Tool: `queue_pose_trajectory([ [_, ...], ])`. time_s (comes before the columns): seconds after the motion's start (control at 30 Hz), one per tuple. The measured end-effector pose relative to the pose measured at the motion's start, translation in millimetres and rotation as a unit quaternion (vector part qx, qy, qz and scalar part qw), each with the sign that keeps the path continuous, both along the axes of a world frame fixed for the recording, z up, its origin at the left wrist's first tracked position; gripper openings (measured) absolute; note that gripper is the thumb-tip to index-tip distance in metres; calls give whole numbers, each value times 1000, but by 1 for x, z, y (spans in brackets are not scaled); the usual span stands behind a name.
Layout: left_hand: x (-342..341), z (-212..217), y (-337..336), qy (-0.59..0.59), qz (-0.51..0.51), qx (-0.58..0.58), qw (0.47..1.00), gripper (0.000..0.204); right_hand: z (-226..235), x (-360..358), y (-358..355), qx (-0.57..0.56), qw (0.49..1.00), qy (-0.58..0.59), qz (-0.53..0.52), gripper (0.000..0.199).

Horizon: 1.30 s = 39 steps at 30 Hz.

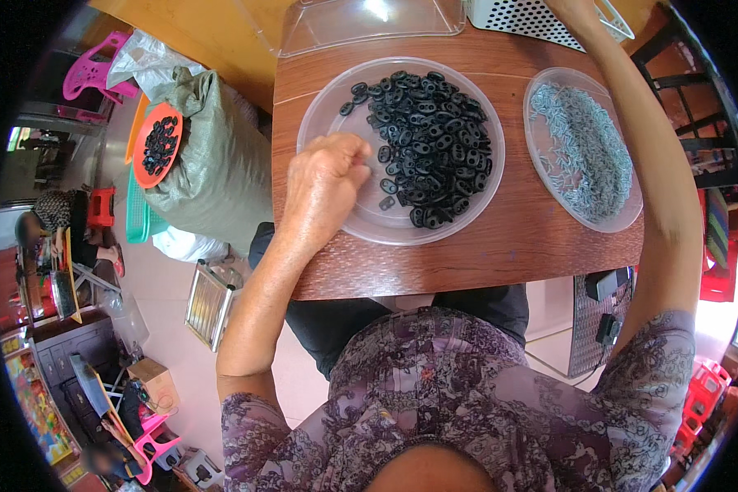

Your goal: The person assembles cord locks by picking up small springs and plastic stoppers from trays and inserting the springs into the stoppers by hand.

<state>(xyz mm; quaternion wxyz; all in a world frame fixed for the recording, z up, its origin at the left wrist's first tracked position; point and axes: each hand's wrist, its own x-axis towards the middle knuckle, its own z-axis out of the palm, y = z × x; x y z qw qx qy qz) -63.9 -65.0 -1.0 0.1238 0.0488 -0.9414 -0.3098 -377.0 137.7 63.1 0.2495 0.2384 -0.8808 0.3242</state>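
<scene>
Black pieces point(435, 143) lay in the round tray point(320, 98), the left hand point(328, 174) curled over its left side, contents unclear; right of it sat grey pieces point(590, 164), beyond it a basket point(521, 20) and the right hand point(574, 10), grip unseen.

The left forearm point(262, 299) slanted over the near left corner of the bench point(369, 280), elbow bent; the left hand point(330, 176) was poised back upward inside the left edge, fingers point(353, 148) curled inward, tips hidden. The right arm point(662, 156), straighter, stretched along the right edge toward the far right corner, the right hand point(576, 11) only partly visible.
</scene>
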Motion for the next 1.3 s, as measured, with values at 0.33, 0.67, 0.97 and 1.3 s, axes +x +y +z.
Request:
queue_pose_trajectory([
  [0.33,-16,0,10,12,-54,-54,997,15,-37,73,18,-65,979,-129,144,14],
  [0.67,4,-12,26,-26,-71,-201,977,19,-51,105,33,-99,941,-253,203,20],
  [0.97,17,-4,13,8,-54,-16,998,15,-41,156,13,-168,911,-272,259,13],
  [1.3,36,13,16,-40,82,554,828,13,-53,238,-33,-170,834,-362,381,11],
])
